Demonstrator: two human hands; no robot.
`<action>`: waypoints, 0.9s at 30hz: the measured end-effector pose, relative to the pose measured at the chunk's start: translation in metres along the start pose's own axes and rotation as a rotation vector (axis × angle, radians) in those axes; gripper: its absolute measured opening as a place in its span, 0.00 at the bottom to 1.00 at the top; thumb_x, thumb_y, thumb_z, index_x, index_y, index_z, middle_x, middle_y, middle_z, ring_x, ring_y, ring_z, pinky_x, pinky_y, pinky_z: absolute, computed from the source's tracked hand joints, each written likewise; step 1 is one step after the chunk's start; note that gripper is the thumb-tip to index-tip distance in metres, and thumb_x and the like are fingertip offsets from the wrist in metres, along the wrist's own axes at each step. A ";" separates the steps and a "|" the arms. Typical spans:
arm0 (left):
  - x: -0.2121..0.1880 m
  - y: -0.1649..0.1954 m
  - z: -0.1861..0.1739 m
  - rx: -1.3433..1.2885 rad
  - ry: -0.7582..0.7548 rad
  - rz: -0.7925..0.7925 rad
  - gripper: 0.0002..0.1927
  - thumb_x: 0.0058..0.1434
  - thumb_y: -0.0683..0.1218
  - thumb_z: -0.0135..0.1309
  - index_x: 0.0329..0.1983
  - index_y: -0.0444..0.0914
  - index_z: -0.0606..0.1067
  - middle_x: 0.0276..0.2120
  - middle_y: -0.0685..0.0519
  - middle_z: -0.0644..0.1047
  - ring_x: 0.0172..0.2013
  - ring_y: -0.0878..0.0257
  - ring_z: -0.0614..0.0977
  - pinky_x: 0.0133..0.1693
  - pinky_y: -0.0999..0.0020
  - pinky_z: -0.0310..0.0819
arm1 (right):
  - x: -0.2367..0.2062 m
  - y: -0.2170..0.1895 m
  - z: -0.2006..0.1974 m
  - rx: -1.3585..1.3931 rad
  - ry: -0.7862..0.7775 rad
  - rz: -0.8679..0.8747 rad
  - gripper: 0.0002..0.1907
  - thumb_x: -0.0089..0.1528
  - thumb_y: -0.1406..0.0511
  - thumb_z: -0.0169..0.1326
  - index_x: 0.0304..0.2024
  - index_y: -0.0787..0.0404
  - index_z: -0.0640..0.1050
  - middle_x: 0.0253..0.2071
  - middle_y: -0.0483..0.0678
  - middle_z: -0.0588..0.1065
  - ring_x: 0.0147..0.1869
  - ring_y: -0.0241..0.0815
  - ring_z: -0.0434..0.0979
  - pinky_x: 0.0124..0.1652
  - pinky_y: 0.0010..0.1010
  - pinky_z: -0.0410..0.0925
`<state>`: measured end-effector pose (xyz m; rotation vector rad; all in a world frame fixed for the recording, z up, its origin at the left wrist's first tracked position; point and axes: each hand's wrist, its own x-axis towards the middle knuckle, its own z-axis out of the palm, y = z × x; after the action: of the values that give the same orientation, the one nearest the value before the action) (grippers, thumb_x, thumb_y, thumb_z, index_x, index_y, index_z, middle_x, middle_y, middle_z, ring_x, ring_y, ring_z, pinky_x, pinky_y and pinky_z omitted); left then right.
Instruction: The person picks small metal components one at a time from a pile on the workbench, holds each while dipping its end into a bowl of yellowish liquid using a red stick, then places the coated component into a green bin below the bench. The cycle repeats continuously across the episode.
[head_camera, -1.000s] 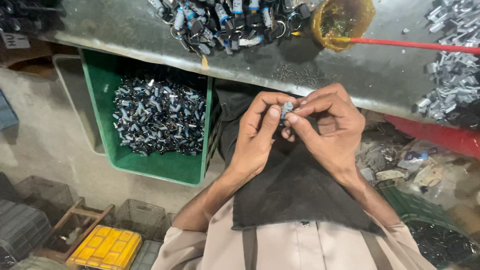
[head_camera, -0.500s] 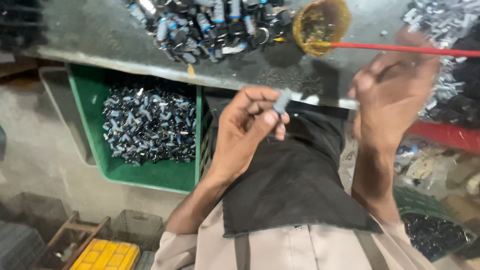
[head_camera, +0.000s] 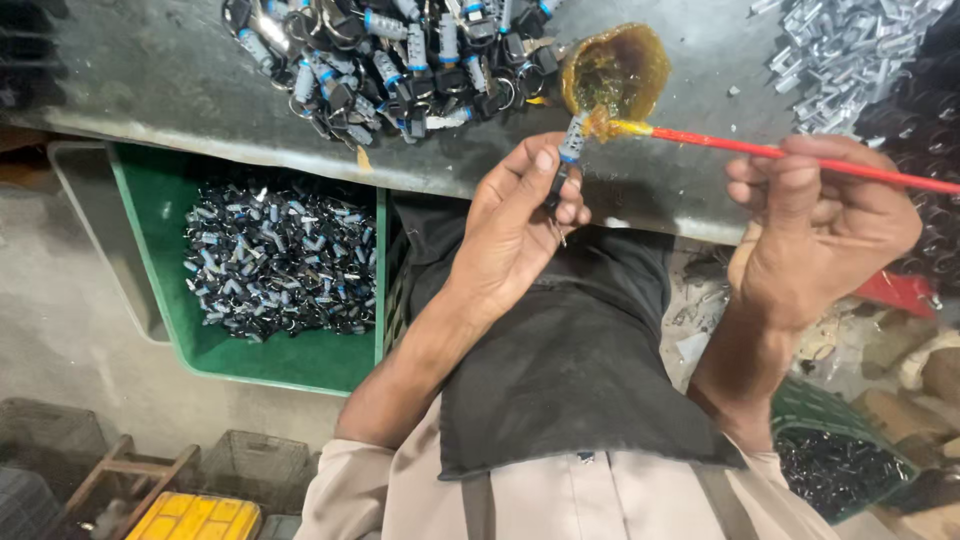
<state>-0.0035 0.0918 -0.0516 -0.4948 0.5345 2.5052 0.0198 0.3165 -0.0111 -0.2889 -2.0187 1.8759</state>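
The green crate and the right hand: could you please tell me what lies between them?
In the head view, the left hand, holding a small cylindrical part, lies between the green crate and the right hand, above the dark lap cloth.

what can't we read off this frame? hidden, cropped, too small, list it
- Small cylindrical part in the left hand, head view: lower half hidden by the fingers; its type is too small to tell.
- Red-handled brush: handle end cut off by the right edge; the right hand covers its middle.
- Pile of silver parts: cropped by the top edge.
- Green crate: far side hidden under the grey bench.
- Amber paste bowl: depth unclear.
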 end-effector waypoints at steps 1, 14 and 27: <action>0.000 -0.001 0.001 0.000 0.008 -0.007 0.13 0.76 0.47 0.50 0.58 0.35 0.72 0.36 0.54 0.75 0.34 0.68 0.74 0.46 0.65 0.75 | 0.003 -0.001 0.002 -0.049 -0.034 -0.060 0.09 0.78 0.70 0.57 0.52 0.75 0.77 0.40 0.58 0.78 0.41 0.47 0.85 0.39 0.32 0.80; -0.141 0.150 -0.104 1.472 0.345 0.020 0.15 0.71 0.53 0.50 0.46 0.37 0.79 0.54 0.53 0.78 0.40 0.59 0.75 0.41 0.57 0.69 | -0.019 0.002 -0.007 -0.821 -0.637 -0.095 0.18 0.64 0.68 0.68 0.56 0.53 0.83 0.45 0.48 0.77 0.47 0.46 0.77 0.43 0.36 0.72; -0.066 0.040 0.003 1.692 -0.105 0.257 0.05 0.69 0.43 0.54 0.46 0.39 0.77 0.40 0.50 0.80 0.41 0.54 0.83 0.43 0.61 0.76 | -0.063 0.056 -0.012 -0.870 -0.490 -0.424 0.20 0.63 0.72 0.73 0.55 0.51 0.85 0.43 0.43 0.74 0.47 0.45 0.71 0.41 0.33 0.68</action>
<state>0.0258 0.0346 -0.0086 0.3940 2.3019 1.3804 0.0765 0.3076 -0.0739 0.4045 -2.8438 0.7776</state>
